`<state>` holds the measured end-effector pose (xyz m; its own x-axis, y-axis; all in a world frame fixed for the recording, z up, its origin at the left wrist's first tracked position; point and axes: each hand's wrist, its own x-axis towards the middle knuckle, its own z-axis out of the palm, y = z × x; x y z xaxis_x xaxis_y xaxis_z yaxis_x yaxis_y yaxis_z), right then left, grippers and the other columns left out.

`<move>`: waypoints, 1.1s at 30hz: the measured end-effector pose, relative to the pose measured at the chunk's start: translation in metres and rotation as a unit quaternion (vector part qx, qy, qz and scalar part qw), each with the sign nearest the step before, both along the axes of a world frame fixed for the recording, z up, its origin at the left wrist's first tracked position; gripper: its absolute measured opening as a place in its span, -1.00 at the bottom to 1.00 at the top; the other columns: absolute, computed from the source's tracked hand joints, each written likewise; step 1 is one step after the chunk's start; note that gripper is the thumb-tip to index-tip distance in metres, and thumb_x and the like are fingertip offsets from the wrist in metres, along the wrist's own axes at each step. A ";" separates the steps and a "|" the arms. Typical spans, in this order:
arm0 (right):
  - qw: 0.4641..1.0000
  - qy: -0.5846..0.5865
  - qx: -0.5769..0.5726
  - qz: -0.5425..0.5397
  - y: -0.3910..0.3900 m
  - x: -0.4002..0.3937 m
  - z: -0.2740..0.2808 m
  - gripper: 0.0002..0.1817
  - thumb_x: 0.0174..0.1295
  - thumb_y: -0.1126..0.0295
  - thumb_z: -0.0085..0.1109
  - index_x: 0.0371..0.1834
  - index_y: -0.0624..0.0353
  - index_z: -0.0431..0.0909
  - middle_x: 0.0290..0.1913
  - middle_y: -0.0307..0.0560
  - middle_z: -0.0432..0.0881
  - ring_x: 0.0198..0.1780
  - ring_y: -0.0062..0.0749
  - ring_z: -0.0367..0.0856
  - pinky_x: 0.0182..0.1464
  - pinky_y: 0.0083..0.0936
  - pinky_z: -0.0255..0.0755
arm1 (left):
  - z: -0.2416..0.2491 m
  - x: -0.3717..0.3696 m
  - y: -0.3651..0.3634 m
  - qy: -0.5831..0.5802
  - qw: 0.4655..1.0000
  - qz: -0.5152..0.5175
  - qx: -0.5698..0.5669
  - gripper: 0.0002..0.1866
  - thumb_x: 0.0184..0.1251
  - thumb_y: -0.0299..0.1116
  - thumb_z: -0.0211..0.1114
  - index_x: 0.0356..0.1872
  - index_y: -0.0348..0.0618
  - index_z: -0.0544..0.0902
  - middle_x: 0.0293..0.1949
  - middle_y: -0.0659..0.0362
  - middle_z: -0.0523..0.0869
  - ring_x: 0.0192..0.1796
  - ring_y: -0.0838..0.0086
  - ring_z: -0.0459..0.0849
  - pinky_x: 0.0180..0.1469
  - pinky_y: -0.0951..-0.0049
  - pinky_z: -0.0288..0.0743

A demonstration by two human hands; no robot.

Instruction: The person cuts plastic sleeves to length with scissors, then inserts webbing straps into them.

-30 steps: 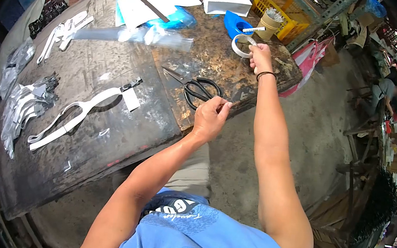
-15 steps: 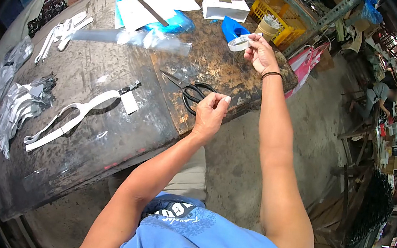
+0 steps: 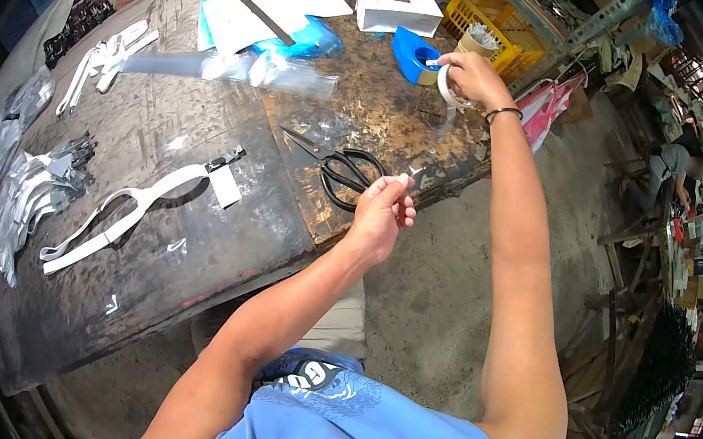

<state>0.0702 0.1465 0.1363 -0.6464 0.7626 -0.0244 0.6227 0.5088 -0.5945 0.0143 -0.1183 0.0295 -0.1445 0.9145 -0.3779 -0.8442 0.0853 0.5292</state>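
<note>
The right hand (image 3: pixel 472 77) pinches the tape roll (image 3: pixel 446 87); the left hand (image 3: pixel 383 210) pinches its clear end. Stretched tape could twist and stick.

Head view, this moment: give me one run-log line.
right hand: holds tape roll near blue dispenser | left hand: pinches clear tape end | scissors: lying on table, untouched

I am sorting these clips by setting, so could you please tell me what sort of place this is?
Probably a small workshop or packing bench. A worn, stained wooden worktable carries black-handled scissors and flat white metal blades; the right hand holds a roll of clear tape, and cluttered benches stand behind.
</note>
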 end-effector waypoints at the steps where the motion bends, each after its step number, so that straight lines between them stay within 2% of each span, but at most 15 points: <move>1: 0.999 -0.024 0.040 0.016 0.007 -0.003 -0.009 -0.69 0.25 0.51 0.00 0.00 0.17 0.66 -0.25 0.07 0.70 -0.19 -0.34 0.69 -0.17 -0.38 0.52 | -0.003 0.003 -0.002 -0.020 1.000 -0.006 0.003 -0.79 0.36 -0.18 0.27 -0.17 -0.04 0.52 -0.48 0.34 0.49 -0.44 0.57 0.50 -0.38 0.52 0.41; 3: 0.989 -0.080 0.113 0.043 0.023 -0.009 -0.030 -0.74 0.26 0.43 0.13 -0.02 0.03 0.69 -0.10 0.05 0.71 -0.04 -0.08 0.67 0.02 -0.25 0.49 | -0.005 0.006 -0.010 -0.046 0.999 -0.020 0.003 -0.78 0.36 -0.17 0.27 -0.11 -0.01 0.53 -0.43 0.34 0.48 -0.37 0.56 0.49 -0.34 0.51 0.38; 6: 0.973 -0.165 0.143 0.079 0.032 -0.024 -0.047 -0.75 0.26 0.41 0.16 -0.03 -0.04 0.70 -0.02 0.03 0.70 0.02 -0.08 0.66 0.07 -0.23 0.50 | 0.000 0.008 -0.020 -0.088 0.996 -0.015 0.001 -0.78 0.38 -0.19 0.27 -0.09 -0.04 0.54 -0.45 0.33 0.51 -0.41 0.58 0.51 -0.36 0.52 0.40; 7: 0.968 -0.190 0.132 0.093 0.032 -0.028 -0.048 -0.70 0.23 0.48 0.12 -0.03 -0.08 0.71 0.03 0.02 0.67 0.07 -0.07 0.63 0.12 -0.20 0.49 | -0.002 0.008 -0.022 -0.101 0.995 -0.022 -0.001 -0.71 0.38 -0.20 0.28 0.04 0.00 0.52 -0.43 0.34 0.52 -0.39 0.58 0.51 -0.34 0.51 0.40; 12: 0.954 -0.261 0.125 0.078 0.029 -0.042 -0.059 -0.60 0.16 0.58 0.00 -0.02 -0.07 0.71 0.04 0.04 0.67 0.08 -0.06 0.63 0.16 -0.21 0.47 | -0.008 0.010 -0.030 -0.124 0.992 -0.025 0.002 -0.65 0.39 -0.24 0.26 0.14 0.01 0.47 -0.39 0.33 0.53 -0.36 0.56 0.53 -0.33 0.49 0.42; 14: 0.953 -0.284 0.078 0.071 0.024 -0.042 -0.054 -0.60 0.17 0.56 -0.01 0.00 -0.06 0.70 0.04 0.07 0.66 0.09 -0.06 0.63 0.17 -0.20 0.46 | -0.012 0.011 -0.031 -0.131 0.991 -0.030 0.000 -0.63 0.39 -0.26 0.25 0.17 0.02 0.45 -0.38 0.33 0.54 -0.35 0.56 0.53 -0.32 0.49 0.42; 16: 0.963 -0.235 0.087 0.094 0.034 -0.035 -0.062 -0.53 0.17 0.59 -0.03 0.12 -0.05 0.63 0.10 0.10 0.63 0.14 -0.01 0.58 0.20 -0.20 0.43 | -0.018 0.013 -0.034 -0.138 0.989 -0.045 0.000 -0.63 0.38 -0.27 0.26 0.17 0.02 0.46 -0.35 0.32 0.55 -0.34 0.56 0.54 -0.30 0.49 0.44; 18: 0.984 -0.138 0.111 0.011 0.032 -0.024 -0.065 -0.59 0.28 0.53 -0.03 0.17 0.03 0.58 0.12 0.09 0.63 0.10 -0.06 0.61 0.14 -0.23 0.44 | -0.022 0.015 -0.036 -0.139 0.989 -0.053 -0.005 -0.63 0.38 -0.28 0.25 0.17 0.02 0.46 -0.35 0.32 0.55 -0.33 0.56 0.55 -0.29 0.49 0.44; 19: 0.988 -0.046 0.150 -0.003 0.024 -0.016 -0.066 -0.58 0.26 0.50 -0.04 0.19 0.04 0.54 0.09 0.17 0.62 0.15 0.02 0.57 0.17 -0.19 0.44 | -0.024 0.017 -0.036 -0.139 0.988 -0.060 -0.007 -0.63 0.38 -0.29 0.25 0.17 0.02 0.46 -0.34 0.32 0.55 -0.32 0.56 0.55 -0.28 0.48 0.45; 20: 0.988 0.006 0.152 -0.016 0.016 -0.007 -0.066 -0.67 0.31 0.42 0.00 0.12 0.14 0.56 0.07 0.14 0.63 0.08 0.05 0.60 0.11 -0.22 0.46 | -0.026 0.017 -0.037 -0.142 0.988 -0.063 -0.012 -0.63 0.38 -0.29 0.25 0.17 0.02 0.46 -0.34 0.32 0.55 -0.32 0.56 0.55 -0.28 0.48 0.45; 22: 0.993 0.069 0.056 -0.079 -0.022 0.015 -0.063 -0.75 0.33 0.37 0.05 -0.02 0.21 0.59 -0.11 0.00 0.70 -0.20 -0.18 0.68 -0.18 -0.37 0.55 | -0.028 0.017 -0.040 -0.131 0.989 -0.071 -0.018 -0.57 0.34 -0.29 0.23 0.22 0.04 0.42 -0.33 0.34 0.53 -0.29 0.56 0.52 -0.22 0.49 0.41; 24: 0.948 0.249 -0.160 -0.118 -0.065 0.046 -0.090 -0.79 0.39 0.27 0.07 -0.14 0.19 0.57 -0.43 -0.35 0.50 -0.57 -0.73 0.40 -0.55 -0.65 0.33 | -0.035 0.018 -0.044 -0.137 0.988 -0.072 -0.021 -0.55 0.30 -0.32 0.24 0.21 -0.02 0.41 -0.32 0.33 0.55 -0.29 0.55 0.53 -0.23 0.48 0.42; 28: 0.851 0.343 -0.354 -0.182 -0.161 0.087 -0.140 -0.81 0.42 0.27 0.07 -0.16 0.16 0.54 -0.41 -0.32 0.52 -0.55 -0.68 0.43 -0.55 -0.68 0.36 | -0.043 0.017 -0.052 -0.171 0.982 -0.077 -0.020 -0.57 0.25 -0.37 0.25 0.15 -0.10 0.41 -0.33 0.31 0.58 -0.29 0.53 0.55 -0.26 0.47 0.43; 30: 0.809 0.368 -0.407 -0.209 -0.197 0.092 -0.160 -0.80 0.43 0.28 0.05 -0.15 0.19 0.53 -0.38 -0.29 0.54 -0.53 -0.65 0.47 -0.54 -0.68 0.38 | -0.046 0.017 -0.053 -0.188 0.979 -0.077 -0.010 -0.56 0.24 -0.38 0.24 0.15 -0.09 0.41 -0.35 0.32 0.58 -0.30 0.53 0.55 -0.25 0.48 0.43; 33: 0.740 0.402 -0.487 -0.231 -0.229 0.083 -0.167 -0.73 0.42 0.21 0.08 -0.08 0.21 0.53 -0.34 -0.25 0.61 -0.50 -0.66 0.52 -0.51 -0.74 0.43 | -0.045 0.017 -0.049 -0.194 0.978 -0.082 0.008 -0.69 0.26 -0.30 0.28 0.00 -0.06 0.52 -0.36 0.35 0.57 -0.31 0.56 0.54 -0.27 0.51 0.42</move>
<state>0.1532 -0.0822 -0.0303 -0.4268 0.7804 -0.4569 -0.1584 -0.5619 -0.8119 0.0314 -0.1674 -0.0153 0.1554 0.9195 -0.3610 -0.9576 0.2300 0.1737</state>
